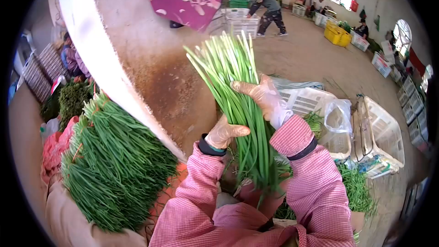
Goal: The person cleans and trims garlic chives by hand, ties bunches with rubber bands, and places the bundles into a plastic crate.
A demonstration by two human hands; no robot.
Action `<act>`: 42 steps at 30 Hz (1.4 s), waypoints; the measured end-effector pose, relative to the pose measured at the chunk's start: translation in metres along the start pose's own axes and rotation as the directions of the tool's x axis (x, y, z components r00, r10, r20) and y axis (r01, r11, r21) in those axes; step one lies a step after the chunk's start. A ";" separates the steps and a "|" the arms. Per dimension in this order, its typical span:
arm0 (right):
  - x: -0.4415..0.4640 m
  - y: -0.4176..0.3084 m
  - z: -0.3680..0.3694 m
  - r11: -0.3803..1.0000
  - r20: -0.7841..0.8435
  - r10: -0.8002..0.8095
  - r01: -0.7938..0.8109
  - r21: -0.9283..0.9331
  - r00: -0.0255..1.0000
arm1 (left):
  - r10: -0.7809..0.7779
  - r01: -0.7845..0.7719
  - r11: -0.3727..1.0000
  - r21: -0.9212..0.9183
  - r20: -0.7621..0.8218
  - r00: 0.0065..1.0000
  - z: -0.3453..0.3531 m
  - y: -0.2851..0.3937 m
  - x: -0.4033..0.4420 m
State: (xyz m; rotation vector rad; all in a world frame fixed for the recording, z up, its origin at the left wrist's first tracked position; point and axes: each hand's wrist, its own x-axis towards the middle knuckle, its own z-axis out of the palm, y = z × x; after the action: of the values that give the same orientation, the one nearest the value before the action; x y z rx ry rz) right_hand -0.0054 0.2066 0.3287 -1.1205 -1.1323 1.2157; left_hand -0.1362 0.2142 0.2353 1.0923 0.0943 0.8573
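Checked sleeves (318, 176): nearest, forearms angled inward and forward.
Loose green stalks (249, 113): raised before the body, pale ends uppermost, probably clasped from both sides so they stay together.
Tied bundles (119, 164): piled at left, pale ends aligned, likely for tidy stacking.
Left hand (225, 132): lower, partly curled round the stalks, thumb across; fingers hidden.
Right hand (259, 95): higher, wrapped opposite, thumb over the front.

On the brown floor (304, 59), a yellow plastic crate (336, 35) is set at upper right; at lower left, long green stalk bundles (114, 169) are piled on tan sheeting (68, 215).
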 end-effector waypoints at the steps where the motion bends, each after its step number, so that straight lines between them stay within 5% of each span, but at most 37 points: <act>1: -0.013 0.003 -0.009 0.987 -0.139 -0.091 0.108 0.122 0.986 | -0.045 0.029 0.969 0.244 0.064 0.997 0.006 0.001 0.009; 2: -0.044 0.005 -0.011 0.887 -0.336 -0.181 0.301 0.350 0.924 | -0.105 0.081 0.977 0.196 0.114 0.988 0.027 -0.005 0.026; 4: -0.080 0.019 -0.027 0.848 -0.491 -0.109 0.339 0.408 0.864 | -0.263 0.239 0.958 0.156 0.153 0.953 0.040 -0.031 0.019; 8: -0.147 0.079 -0.098 0.837 -0.515 0.069 0.231 0.496 0.854 | -0.623 0.629 0.764 0.143 0.419 0.661 0.068 -0.056 -0.024; 9: -0.170 0.070 -0.115 0.687 -0.416 0.066 0.261 0.678 0.907 | -0.601 0.631 0.769 0.105 0.456 0.657 0.071 -0.078 -0.047; 11: -0.209 0.091 -0.153 0.713 -0.368 0.192 0.129 0.689 0.910 | -0.691 0.708 0.686 0.171 0.459 0.558 0.072 -0.117 -0.095; 12: -0.230 0.103 -0.173 0.807 -0.333 0.353 -0.105 0.581 0.874 | -0.713 0.753 0.648 0.115 0.439 0.546 0.088 -0.128 -0.108; 13: -0.247 0.112 -0.185 0.891 -0.337 0.340 -0.186 0.414 0.878 | -0.732 0.790 0.611 0.059 0.421 0.535 0.104 -0.137 -0.117; 15: -0.274 0.130 -0.212 0.970 -0.435 0.208 -0.127 0.209 0.876 | -0.776 0.817 0.573 0.071 0.367 0.513 0.130 -0.148 -0.125; 16: -0.277 0.130 -0.225 0.973 -0.538 -0.044 -0.087 -0.214 0.842 | -0.798 0.839 0.542 0.056 0.349 0.492 0.143 -0.146 -0.118; 17: -0.280 0.127 -0.236 0.986 -0.569 0.121 -0.032 0.163 0.813 | -0.817 0.857 0.513 0.043 0.330 0.472 0.153 -0.146 -0.113; 18: -0.286 0.108 -0.253 0.981 -0.609 0.146 -0.032 0.194 0.780 | -0.825 0.866 0.499 0.044 0.330 0.459 0.159 -0.149 -0.112; 19: -0.292 0.085 -0.268 0.989 -0.715 0.131 -0.143 0.044 0.687 | -0.837 0.869 0.493 0.042 0.297 0.460 0.163 -0.151 -0.110; 22: -0.328 0.057 -0.350 0.889 -0.951 0.010 0.432 0.150 0.309 | -0.849 0.856 0.505 0.108 0.242 0.470 0.173 -0.150 -0.108; 25: -0.401 0.027 -0.449 0.916 -0.947 -0.255 0.263 -0.301 -0.196 | -0.844 0.833 0.531 0.158 0.180 0.505 0.175 -0.148 -0.115; 27: -0.386 0.003 -0.419 0.916 -0.913 -0.401 0.012 -0.401 0.075 | -0.842 0.830 0.537 0.148 0.150 0.518 0.176 -0.151 -0.117; 28: -0.373 -0.003 -0.382 0.892 -0.848 -0.323 -0.163 -0.421 0.420 | -0.848 0.816 0.529 0.233 0.115 0.517 0.178 -0.155 -0.118; 30: -0.335 0.011 -0.282 0.723 -0.501 -0.222 -0.204 -0.660 0.836 | -0.857 0.799 0.506 0.326 0.084 0.509 0.181 -0.158 -0.119; 31: -0.318 0.028 -0.237 0.630 -0.339 -0.176 -0.159 -0.760 0.924 | -0.841 0.796 0.537 0.280 0.106 0.530 0.181 -0.158 -0.119; 37: -0.278 0.091 -0.196 0.520 -0.206 0.018 -0.186 -0.834 0.978 | -0.824 0.803 0.566 0.187 0.105 0.556 0.183 -0.154 -0.126; 41: -0.272 0.099 -0.200 0.585 -0.198 0.064 -0.198 -0.787 0.978 | -0.856 0.853 0.513 0.093 0.133 0.500 0.195 -0.144 -0.113; 42: -0.270 0.101 -0.196 0.422 -0.201 -0.006 -0.180 -0.889 0.980 | -0.855 0.854 0.513 0.089 0.135 0.500 0.194 -0.145 -0.115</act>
State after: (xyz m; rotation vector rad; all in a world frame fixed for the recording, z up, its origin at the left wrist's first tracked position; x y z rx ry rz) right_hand 0.1729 -0.0643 0.1991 -2.0865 -1.6689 0.4466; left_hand -0.0431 -0.0295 0.1752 0.9446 0.4740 -0.1629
